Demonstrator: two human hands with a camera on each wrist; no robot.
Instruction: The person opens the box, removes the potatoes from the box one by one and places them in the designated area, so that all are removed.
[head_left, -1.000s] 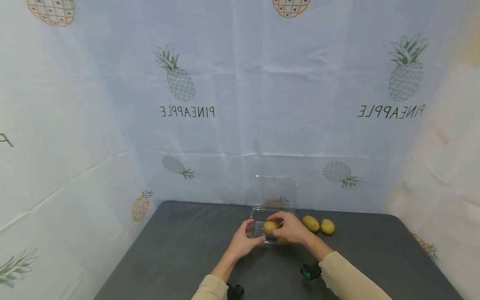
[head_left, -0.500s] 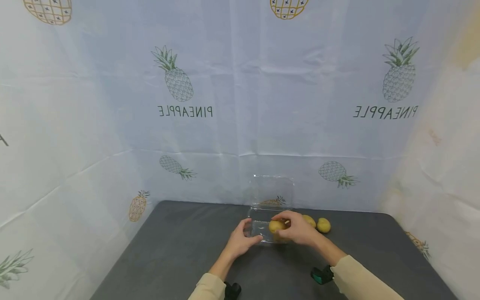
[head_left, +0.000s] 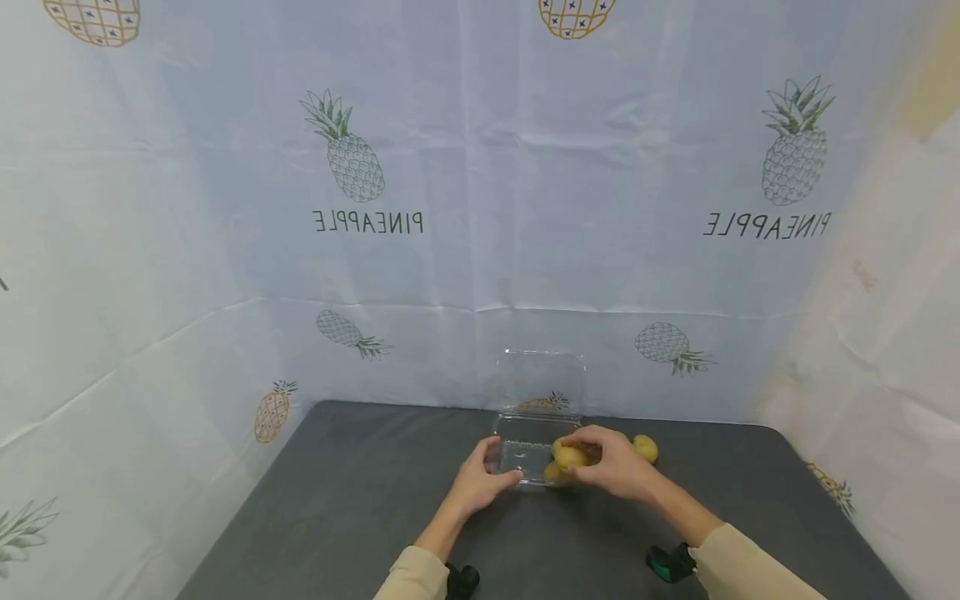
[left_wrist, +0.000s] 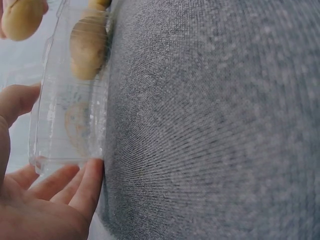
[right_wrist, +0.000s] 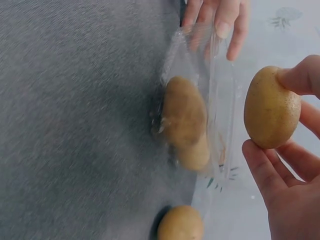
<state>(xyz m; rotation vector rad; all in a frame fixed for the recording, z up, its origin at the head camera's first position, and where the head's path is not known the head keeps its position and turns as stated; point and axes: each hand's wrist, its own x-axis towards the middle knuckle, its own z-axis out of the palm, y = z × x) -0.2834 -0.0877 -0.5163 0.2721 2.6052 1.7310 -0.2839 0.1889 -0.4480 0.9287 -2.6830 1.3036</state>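
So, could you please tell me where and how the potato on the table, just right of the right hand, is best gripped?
The potato is probably best pinched across its rounded middle, coming from above and its right: it rests on the dark table with nothing seen against its right side, while the right hand appears at its left.

The person wears long sleeves in plain pale beige: the left sleeve (head_left: 415,577) ends in a loosely fitting cuff with soft creases, and the right sleeve (head_left: 750,567) is of the same light, matte colour, its edge likewise stopping short of the wrist. Beside each cuff sits a small black device; the left device (head_left: 462,581) has a rounded end, while the right device (head_left: 670,564) bears a green patch on its rounded face. Both the left hand (head_left: 477,483) and the right hand (head_left: 618,467) are bare, with slender fingers
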